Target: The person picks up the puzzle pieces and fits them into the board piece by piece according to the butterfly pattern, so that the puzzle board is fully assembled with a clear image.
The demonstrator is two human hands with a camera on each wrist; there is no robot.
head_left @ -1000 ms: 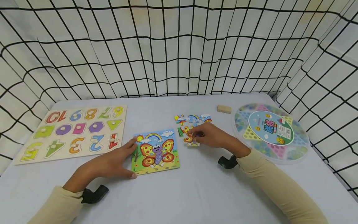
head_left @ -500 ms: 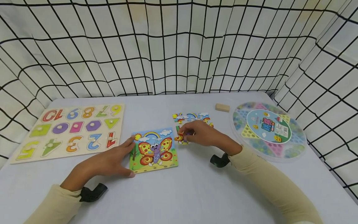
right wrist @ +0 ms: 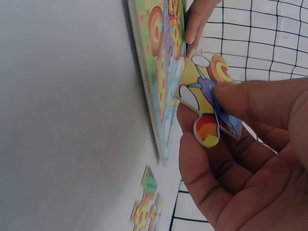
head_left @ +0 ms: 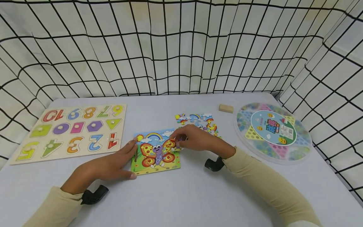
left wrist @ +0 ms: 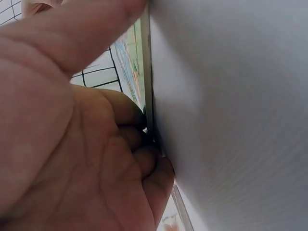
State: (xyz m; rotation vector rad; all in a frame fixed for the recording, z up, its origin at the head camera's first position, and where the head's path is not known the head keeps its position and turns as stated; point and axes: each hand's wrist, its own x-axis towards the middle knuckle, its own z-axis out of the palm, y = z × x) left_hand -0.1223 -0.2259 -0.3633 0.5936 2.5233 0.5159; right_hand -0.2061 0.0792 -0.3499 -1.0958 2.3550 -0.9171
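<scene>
A square butterfly puzzle board point(head_left: 158, 153) lies flat on the white table. My left hand point(head_left: 109, 165) rests at its left side, thumb at the near corner and fingers at the far one. In the left wrist view the fingertips point(left wrist: 154, 159) meet the board's edge. My right hand point(head_left: 194, 138) pinches a jigsaw piece point(right wrist: 207, 94) between thumb and fingers, over the board's right edge. The piece shows purple, yellow and blue parts with an orange knob. Behind the right hand lie joined jigsaw pieces point(head_left: 195, 117), partly hidden by it.
A wooden number and shape board point(head_left: 75, 134) lies at the left. At the right sits a round, clear-edged game set point(head_left: 273, 132) with a star pattern. A small wooden block point(head_left: 226, 108) lies near the back. Black netting point(head_left: 180, 60) over white cloth surrounds the table.
My right hand has lifted a piece from the loose group and brought it left over the puzzle board's edge. The left hand stays at the board's left side.
</scene>
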